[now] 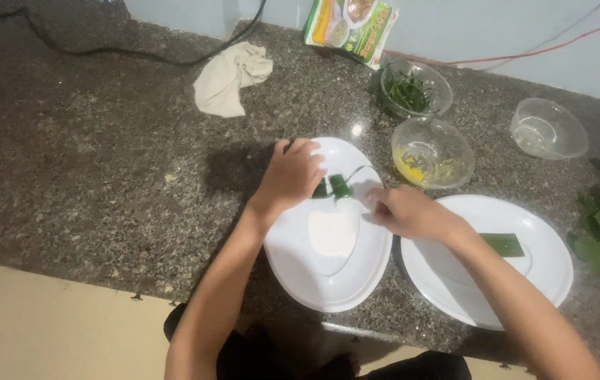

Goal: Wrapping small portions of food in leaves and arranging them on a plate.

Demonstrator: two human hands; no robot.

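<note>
A green and yellow food packet [351, 28] leans against the wall at the back of your tabletop [103, 169], with three glass bowls [432, 151] and two white plates [328, 281] in front. Both your hands reach over the nearer plate: your left hand [291, 176] pinches a folded green leaf piece [335, 187], and your right hand [402, 211] is loosely clenched just beside it.

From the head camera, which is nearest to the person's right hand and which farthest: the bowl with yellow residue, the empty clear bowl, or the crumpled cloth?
From the right hand:
1. Bowl with yellow residue, just beyond it.
2. Empty clear bowl, farther to the right.
3. Crumpled cloth, far to the left near the wall.
</note>
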